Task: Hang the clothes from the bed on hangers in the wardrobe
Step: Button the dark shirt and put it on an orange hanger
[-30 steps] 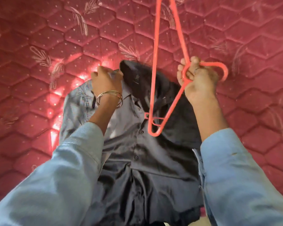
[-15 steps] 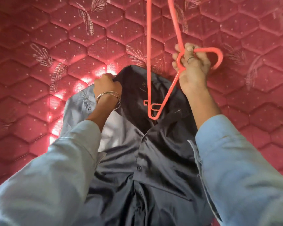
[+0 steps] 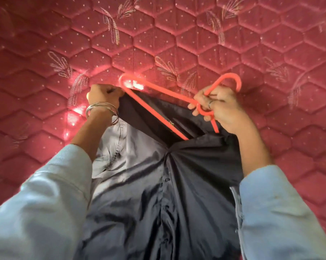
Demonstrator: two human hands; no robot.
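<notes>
A dark, shiny button-up shirt (image 3: 149,184) is held up in front of me over the bed. My left hand (image 3: 104,94), with bangles on the wrist, grips the shirt's left shoulder at the collar edge. My right hand (image 3: 220,107) is closed on the neck of a coral plastic hanger (image 3: 158,91), just below its hook. The hanger lies nearly level across the open collar. Its right arm goes down inside the shirt and is hidden there; its left end sticks out past my left hand.
A red quilted bedcover (image 3: 196,34) with a hexagon pattern and embroidered leaves fills the whole background. A patch of sunlight falls on it left of my left hand. My light blue sleeves (image 3: 46,203) take up the lower corners.
The hanger has swung from nearly upright to nearly level, and one arm has gone into the shirt's collar. My left hand has pulled the shoulder up and outward.
</notes>
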